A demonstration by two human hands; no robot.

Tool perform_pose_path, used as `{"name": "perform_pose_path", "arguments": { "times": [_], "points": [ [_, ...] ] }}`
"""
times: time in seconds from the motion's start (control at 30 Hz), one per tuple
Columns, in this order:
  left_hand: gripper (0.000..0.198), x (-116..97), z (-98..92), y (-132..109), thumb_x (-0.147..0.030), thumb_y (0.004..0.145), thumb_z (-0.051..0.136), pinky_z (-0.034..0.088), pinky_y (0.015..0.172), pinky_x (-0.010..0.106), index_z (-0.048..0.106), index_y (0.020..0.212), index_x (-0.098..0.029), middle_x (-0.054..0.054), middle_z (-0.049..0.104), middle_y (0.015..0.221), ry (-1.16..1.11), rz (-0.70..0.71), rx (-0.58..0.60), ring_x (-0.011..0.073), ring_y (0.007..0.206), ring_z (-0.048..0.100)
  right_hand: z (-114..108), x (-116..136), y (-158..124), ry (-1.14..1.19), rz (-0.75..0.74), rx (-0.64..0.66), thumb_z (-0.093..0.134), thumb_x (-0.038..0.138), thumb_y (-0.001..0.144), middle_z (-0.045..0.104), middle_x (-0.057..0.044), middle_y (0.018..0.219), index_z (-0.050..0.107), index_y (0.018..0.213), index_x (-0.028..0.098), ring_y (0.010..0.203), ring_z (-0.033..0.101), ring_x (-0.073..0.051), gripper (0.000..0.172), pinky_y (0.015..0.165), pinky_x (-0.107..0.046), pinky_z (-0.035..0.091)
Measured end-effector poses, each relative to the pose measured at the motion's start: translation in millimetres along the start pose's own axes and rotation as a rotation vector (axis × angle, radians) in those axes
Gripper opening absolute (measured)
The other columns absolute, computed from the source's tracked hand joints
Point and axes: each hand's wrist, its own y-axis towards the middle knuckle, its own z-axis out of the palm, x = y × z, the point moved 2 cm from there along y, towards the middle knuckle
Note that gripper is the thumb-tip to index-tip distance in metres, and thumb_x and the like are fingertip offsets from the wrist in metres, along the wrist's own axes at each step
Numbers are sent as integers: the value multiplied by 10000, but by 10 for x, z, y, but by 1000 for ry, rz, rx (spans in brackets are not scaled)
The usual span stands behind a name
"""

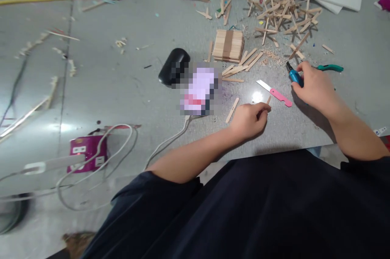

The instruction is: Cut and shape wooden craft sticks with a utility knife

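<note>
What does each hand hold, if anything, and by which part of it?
The left hand pinches a wooden stick below its one visible end; the rest is hidden. The right hand holds the blue tool by its body, black tip free.

Craft workspace | wooden sticks and chips litter a gray tabletop | a pink-handled knife and purple socket box lie out

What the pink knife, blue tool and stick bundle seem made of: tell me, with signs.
Knife: blade probably steel, shiny and silvery; handle likely plastic, evenly pink.
Blue tool: smooth, glossy, perhaps plastic or painted metal; the right hand hides too much to tell.
Bundle: apparently bare matte wood, pale tan; its brown band may be paper.
</note>
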Motion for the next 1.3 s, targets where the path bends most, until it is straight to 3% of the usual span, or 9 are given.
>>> {"name": "perform_pose_path", "arguments": {
  "times": [0.1,0.23,0.33,0.47,0.6,0.7,0.8,1.07,1.3],
  "points": [
    [314,-1,18,2,-347,1101,631,578,760,389,901,1174,-204,62,823,785,96,23,53,225,708,746,-16,-44,34,306,-37,-4,768,326,964,818,-86,1101,655,1322,282,911,755,-297,378,883,-482,611],
    [345,9,-44,65,-379,1123,608,561,808,423,888,1205,-196,57,806,790,175,54,58,237,737,738,-7,1,51,715,-114,47,764,385,921,776,-58,1116,634,1200,305,876,724,-241,318,802,-419,622],
    [317,23,-133,139,-427,1087,680,557,923,489,876,1182,-198,100,831,984,234,74,30,281,911,753,-15,82,29,812,-115,170,749,395,910,740,-51,1044,608,1163,303,881,724,-250,304,779,-417,634],
    [423,46,-200,209,-548,981,845,514,1041,588,869,1261,-231,162,775,1312,313,91,40,395,1203,687,-64,156,-48,880,-90,302,665,310,957,699,-23,935,558,1157,302,744,698,-235,227,685,-411,613],
    [506,77,-180,218,-619,1000,850,474,1068,588,824,1366,-270,153,725,1385,374,101,93,410,1272,620,-135,182,-144,812,-88,280,623,436,1093,723,-17,916,573,1169,306,680,660,-214,159,660,-392,559],
    [608,100,-170,207,-693,991,855,453,1093,592,786,1421,-269,160,708,1429,359,83,95,414,1299,593,-213,244,-224,683,-114,372,504,607,1189,757,-39,887,620,1019,287,684,653,-204,380,702,-390,535],
    [738,112,-177,199,-744,942,896,444,1109,602,755,1506,-289,165,684,1497,339,70,106,426,1334,576,-300,334,-301,479,-168,495,389,641,1224,738,-49,829,604,874,269,723,659,-214,555,736,-395,472],
    [868,71,-174,183,-778,926,914,392,1173,658,706,1624,-305,202,639,1603,355,85,128,489,1426,541,-274,342,-498,94,-200,658,376,589,1209,787,-79,926,652,998,266,817,683,-261,474,719,-390,365],
    [907,53,-174,198,-728,898,969,377,1220,688,679,1646,-305,212,608,1654,340,54,164,521,1475,522,-223,352,-509,-137,-249,658,309,558,1223,838,-135,961,726,1127,235,782,710,-299,536,689,-410,329]
  ]
}}
